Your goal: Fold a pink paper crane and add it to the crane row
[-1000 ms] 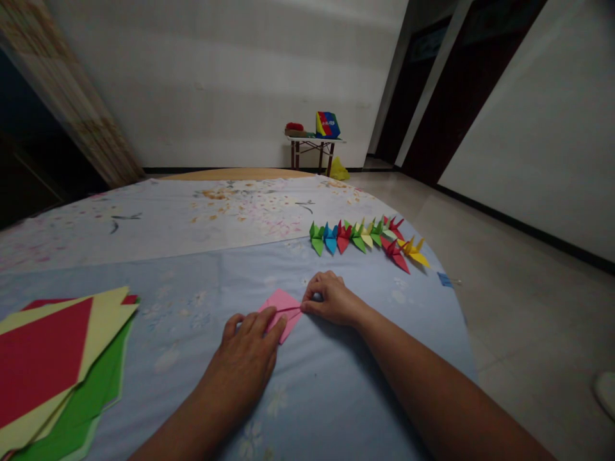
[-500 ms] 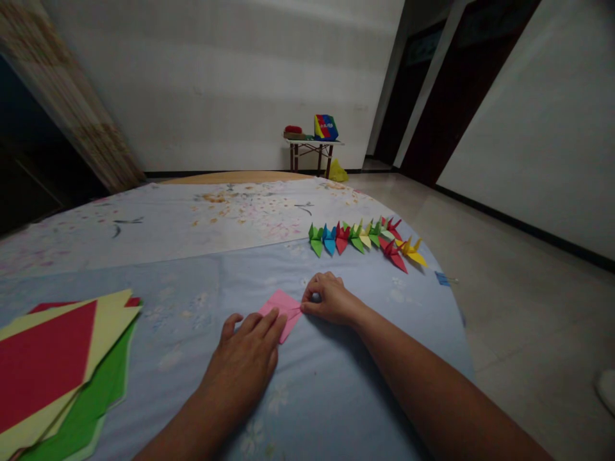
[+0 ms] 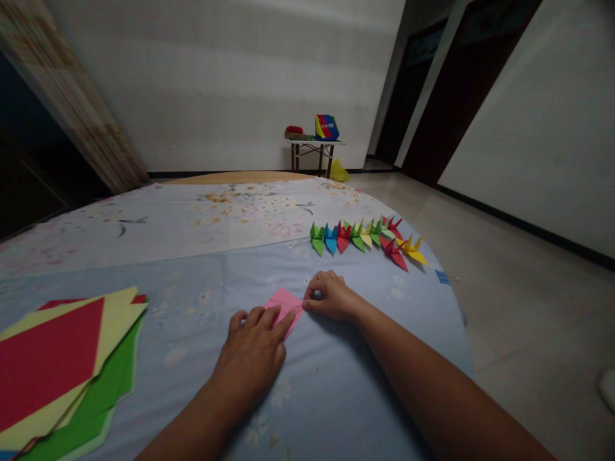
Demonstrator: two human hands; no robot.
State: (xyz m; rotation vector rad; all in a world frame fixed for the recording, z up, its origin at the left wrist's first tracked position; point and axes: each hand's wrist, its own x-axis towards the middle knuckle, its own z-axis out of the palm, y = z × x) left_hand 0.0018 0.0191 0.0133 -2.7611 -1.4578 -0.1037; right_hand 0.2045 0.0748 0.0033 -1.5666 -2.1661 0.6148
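Note:
A small folded piece of pink origami paper [image 3: 283, 299] lies on the blue flowered cloth in front of me. My left hand [image 3: 257, 346] rests on its near left part, fingers laid flat and a little apart, covering some of the paper. At the paper's right corner, the thumb and forefinger of my right hand [image 3: 330, 296] are pinched together on the tip. Creases run towards that pinched corner.
Several folded paper cranes [image 3: 358, 237] in mixed colours stand in a row at the right. A stack of coloured paper sheets [image 3: 52, 365] lies at the left. A blue clip [image 3: 442, 277] sits at the table's right edge. A small table [image 3: 314, 142] stands by the wall.
My left hand has shifted slightly to the right, and its forefinger now reaches closer to the pinched corner. My right hand keeps its pinch. The view has tilted slightly.

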